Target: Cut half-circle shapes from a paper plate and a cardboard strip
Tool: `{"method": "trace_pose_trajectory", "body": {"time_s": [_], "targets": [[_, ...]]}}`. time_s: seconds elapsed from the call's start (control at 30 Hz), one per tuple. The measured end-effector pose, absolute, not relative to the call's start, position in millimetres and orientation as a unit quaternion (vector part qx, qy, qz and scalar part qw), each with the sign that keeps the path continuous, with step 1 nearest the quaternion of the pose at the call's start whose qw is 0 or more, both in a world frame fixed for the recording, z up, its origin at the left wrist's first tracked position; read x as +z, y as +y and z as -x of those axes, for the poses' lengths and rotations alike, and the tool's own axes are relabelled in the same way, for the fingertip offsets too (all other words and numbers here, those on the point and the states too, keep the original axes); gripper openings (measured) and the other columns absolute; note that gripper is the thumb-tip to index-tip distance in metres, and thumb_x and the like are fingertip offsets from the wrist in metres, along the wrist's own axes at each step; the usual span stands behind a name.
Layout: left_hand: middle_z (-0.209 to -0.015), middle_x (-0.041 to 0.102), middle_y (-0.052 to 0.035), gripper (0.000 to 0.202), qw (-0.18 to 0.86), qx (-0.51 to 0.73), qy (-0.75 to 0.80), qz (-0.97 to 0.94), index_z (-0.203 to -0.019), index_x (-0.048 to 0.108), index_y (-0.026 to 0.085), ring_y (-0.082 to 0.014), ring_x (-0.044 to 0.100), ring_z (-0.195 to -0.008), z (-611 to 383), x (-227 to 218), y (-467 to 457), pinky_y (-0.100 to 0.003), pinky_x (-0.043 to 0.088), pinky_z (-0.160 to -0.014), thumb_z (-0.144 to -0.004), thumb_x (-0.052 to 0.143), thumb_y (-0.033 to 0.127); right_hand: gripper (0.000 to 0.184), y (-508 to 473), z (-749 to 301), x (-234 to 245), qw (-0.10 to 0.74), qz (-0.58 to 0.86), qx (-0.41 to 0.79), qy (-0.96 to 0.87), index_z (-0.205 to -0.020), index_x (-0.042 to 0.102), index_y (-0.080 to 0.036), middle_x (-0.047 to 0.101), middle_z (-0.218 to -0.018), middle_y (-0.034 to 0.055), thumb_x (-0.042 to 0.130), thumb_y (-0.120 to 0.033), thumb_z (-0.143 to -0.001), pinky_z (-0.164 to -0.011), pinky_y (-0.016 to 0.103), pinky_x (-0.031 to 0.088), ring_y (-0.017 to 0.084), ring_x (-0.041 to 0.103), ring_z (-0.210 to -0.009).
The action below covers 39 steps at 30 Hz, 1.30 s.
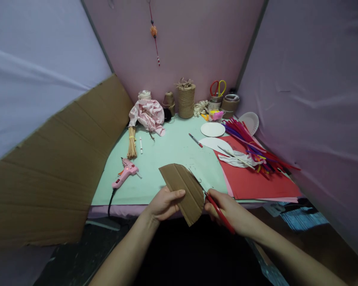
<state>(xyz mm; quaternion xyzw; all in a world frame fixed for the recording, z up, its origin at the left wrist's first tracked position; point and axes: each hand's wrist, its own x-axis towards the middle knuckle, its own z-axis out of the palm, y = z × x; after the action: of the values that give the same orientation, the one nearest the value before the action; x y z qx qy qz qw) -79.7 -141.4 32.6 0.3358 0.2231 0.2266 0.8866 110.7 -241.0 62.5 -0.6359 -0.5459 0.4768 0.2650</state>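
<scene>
My left hand (164, 204) is closed on a brown cardboard piece (183, 190) with a rounded edge, held up over the near edge of the mint-green table (164, 151). My right hand (226, 208) is closed on red-handled scissors (216, 206); their blades reach up along the right edge of the cardboard piece. The tips of the blades are thin and hard to make out.
A pink glue gun (124, 172) lies at the left, a bundle of sticks (131, 142) and a pink cloth (148, 114) behind it. Red paper (256, 180), pipe cleaners (250, 143), white discs (212, 129) and twine spools (186, 100) fill the right and back. A large cardboard sheet (53, 167) leans left.
</scene>
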Motion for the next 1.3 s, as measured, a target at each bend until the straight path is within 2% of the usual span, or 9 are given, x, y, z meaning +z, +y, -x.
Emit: {"method": "trace_pose_trajectory", "body": {"time_s": [0.23,0.5,0.7,0.8,0.93,1.17,1.3], "targets": [[-0.103,0.071,-0.0154,0.037,0.889,0.225,0.221,-0.332,-0.108,0.066,0.010,-0.0281,0.067,-0.095,78,34,-139,-0.045,0.047,-0.092,-0.073,0.074,0.018,0.028,-241,-113,54,0.263,0.630,0.511,-0.522,-0.078,0.044,-0.021,0.054,-0.058,-0.0045,0.052,-0.045,-0.089,-0.045,0.021,0.036,0.009,0.049,-0.046],[-0.097,0.072,-0.0131,0.037,0.871,0.254,0.274,-0.321,-0.102,0.067,0.010,-0.0247,0.067,-0.088,75,39,-135,-0.038,0.051,-0.082,-0.067,0.078,0.017,0.045,-237,-111,58,0.259,0.623,0.547,-0.496,-0.077,0.043,-0.021,0.053,-0.055,-0.0044,0.048,-0.065,-0.084,-0.038,0.019,0.033,0.009,0.048,-0.041],[-0.098,0.072,-0.0132,0.037,0.863,0.265,0.305,-0.304,-0.102,0.067,0.009,-0.0232,0.067,-0.087,77,44,-133,-0.037,0.050,-0.084,-0.070,0.078,0.025,0.066,-239,-106,34,0.333,0.515,0.622,-0.487,-0.085,0.049,-0.018,0.051,-0.050,-0.0049,0.028,-0.080,-0.081,-0.034,0.018,0.027,0.006,0.039,-0.035],[-0.097,0.072,-0.0141,0.039,0.862,0.248,0.315,-0.309,-0.104,0.066,0.009,-0.0243,0.067,-0.087,83,44,-133,-0.038,0.049,-0.085,-0.070,0.078,0.022,0.069,-242,-99,23,0.369,0.474,0.657,-0.455,-0.085,0.049,-0.019,0.048,-0.046,-0.0058,0.025,-0.084,-0.078,-0.032,0.017,0.023,0.006,0.034,-0.032],[-0.096,0.072,-0.0155,0.039,0.859,0.225,0.343,-0.308,-0.103,0.066,0.008,-0.0266,0.067,-0.088,91,42,-133,-0.040,0.047,-0.086,-0.069,0.079,0.022,0.072,-245,-87,16,0.386,0.477,0.672,-0.414,-0.083,0.048,-0.019,0.048,-0.044,-0.0058,0.029,-0.088,-0.072,-0.031,0.017,0.022,0.006,0.035,-0.032],[-0.099,0.071,-0.0177,0.037,0.855,0.205,0.358,-0.313,-0.105,0.066,0.007,-0.0285,0.067,-0.090,97,45,-138,-0.040,0.048,-0.084,-0.072,0.075,0.022,0.076,-245,-82,21,0.351,0.501,0.659,-0.437,-0.090,0.046,-0.019,0.051,-0.053,-0.0038,0.025,-0.089,-0.071,-0.035,0.019,0.027,0.007,0.040,-0.038],[-0.098,0.071,-0.0187,0.035,0.858,0.194,0.359,-0.312,-0.103,0.066,0.006,-0.0288,0.067,-0.088,98,47,-140,-0.041,0.049,-0.082,-0.074,0.074,0.022,0.075,-242,-83,31,0.330,0.512,0.632,-0.480,-0.088,0.046,-0.018,0.052,-0.057,-0.0026,0.022,-0.088,-0.073,-0.039,0.020,0.030,0.008,0.042,-0.041]]}}
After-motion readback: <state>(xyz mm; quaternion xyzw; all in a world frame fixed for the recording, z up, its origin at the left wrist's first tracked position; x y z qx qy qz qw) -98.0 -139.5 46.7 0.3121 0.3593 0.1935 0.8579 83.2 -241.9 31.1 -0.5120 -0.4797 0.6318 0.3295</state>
